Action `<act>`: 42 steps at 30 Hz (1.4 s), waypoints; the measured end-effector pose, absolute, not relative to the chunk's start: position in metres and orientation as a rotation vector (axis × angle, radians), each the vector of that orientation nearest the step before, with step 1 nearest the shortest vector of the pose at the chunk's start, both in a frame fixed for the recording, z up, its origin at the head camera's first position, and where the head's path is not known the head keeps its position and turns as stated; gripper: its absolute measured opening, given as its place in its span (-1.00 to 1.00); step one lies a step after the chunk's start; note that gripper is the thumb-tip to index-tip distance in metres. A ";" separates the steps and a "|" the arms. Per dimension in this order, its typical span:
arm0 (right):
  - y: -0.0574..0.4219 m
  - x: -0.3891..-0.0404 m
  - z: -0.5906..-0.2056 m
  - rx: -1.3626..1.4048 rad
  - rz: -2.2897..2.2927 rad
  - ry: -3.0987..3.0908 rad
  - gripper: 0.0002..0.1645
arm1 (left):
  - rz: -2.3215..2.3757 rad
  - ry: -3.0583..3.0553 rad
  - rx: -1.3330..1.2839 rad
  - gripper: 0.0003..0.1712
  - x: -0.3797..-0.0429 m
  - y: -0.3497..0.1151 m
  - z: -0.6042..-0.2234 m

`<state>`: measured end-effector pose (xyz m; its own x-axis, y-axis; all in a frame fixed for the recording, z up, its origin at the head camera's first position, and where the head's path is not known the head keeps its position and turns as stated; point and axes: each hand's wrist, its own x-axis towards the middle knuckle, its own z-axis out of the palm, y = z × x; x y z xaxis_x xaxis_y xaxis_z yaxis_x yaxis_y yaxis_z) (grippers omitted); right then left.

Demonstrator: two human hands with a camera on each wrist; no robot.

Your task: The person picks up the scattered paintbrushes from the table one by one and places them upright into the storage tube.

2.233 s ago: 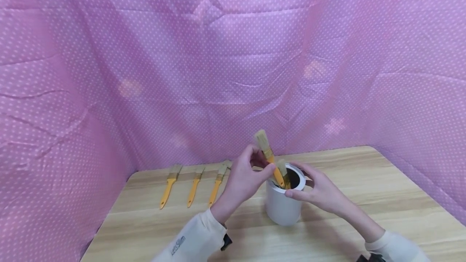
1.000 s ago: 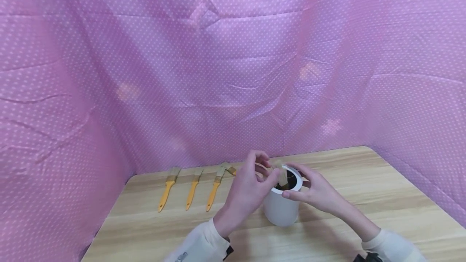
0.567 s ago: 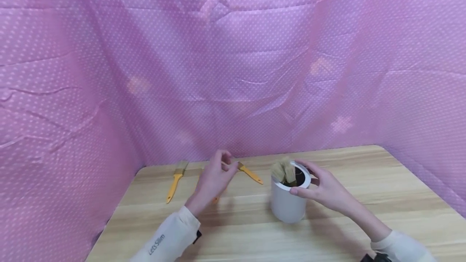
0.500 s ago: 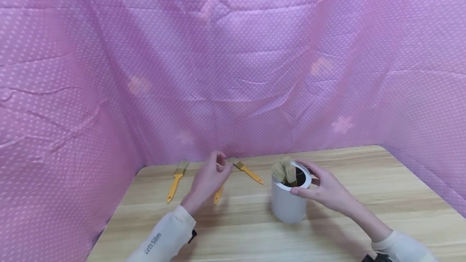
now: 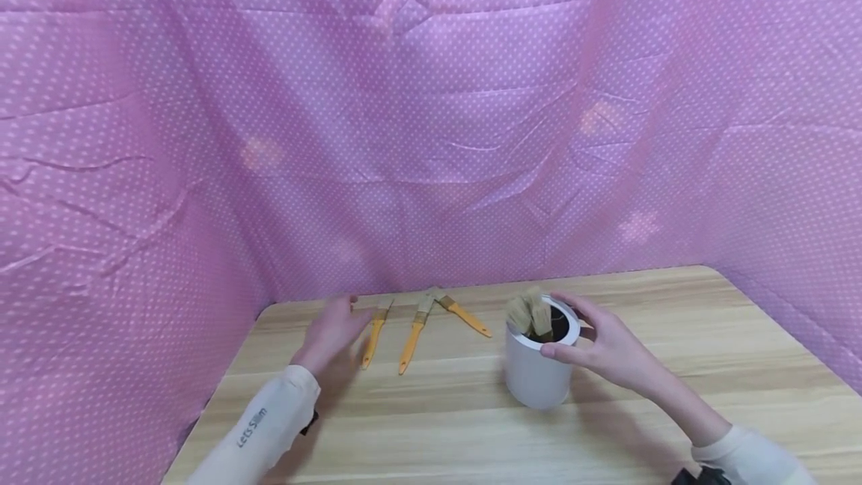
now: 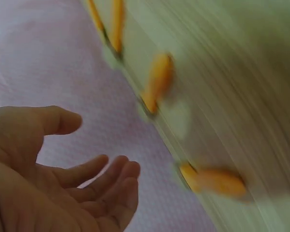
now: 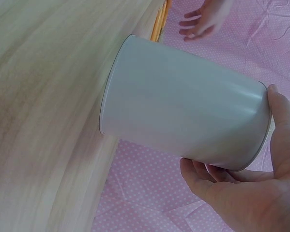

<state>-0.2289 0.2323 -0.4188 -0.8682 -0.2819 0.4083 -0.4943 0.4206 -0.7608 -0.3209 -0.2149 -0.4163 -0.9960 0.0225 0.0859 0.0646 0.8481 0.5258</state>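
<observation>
White cylindrical can upright on pale wood-grain worktop, right of centre. Right hand grasps its rim, thumb against fingers; presumably steadying. Tan-bristled paintbrushes stand in it bristles up, likely sparing the bristles. Left hand, left of centre: fingers released, nothing held, near flat yellow-handled paintbrushes. Versus 2.2 s ago: it then held a brush at the can.

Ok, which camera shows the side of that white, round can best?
The right wrist view: the can fills its middle, large and barely covered. The head view shows it smaller, from above, with pale-bristled paintbrushes poking out. The left wrist view misses it.
</observation>
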 end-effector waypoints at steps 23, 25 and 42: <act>0.230 -0.229 -0.417 0.709 1.471 -2.427 -0.09 | -0.660 -3.130 0.071 -0.64 -0.336 -0.271 -0.425; 0.229 -0.229 -0.417 0.712 1.484 -2.421 -0.09 | -0.644 -3.130 0.070 -0.72 -0.337 -0.274 -0.427; 0.229 -0.228 -0.416 0.699 1.482 -2.426 -0.09 | -1.378 -3.024 0.172 -0.71 -0.346 -0.293 -0.443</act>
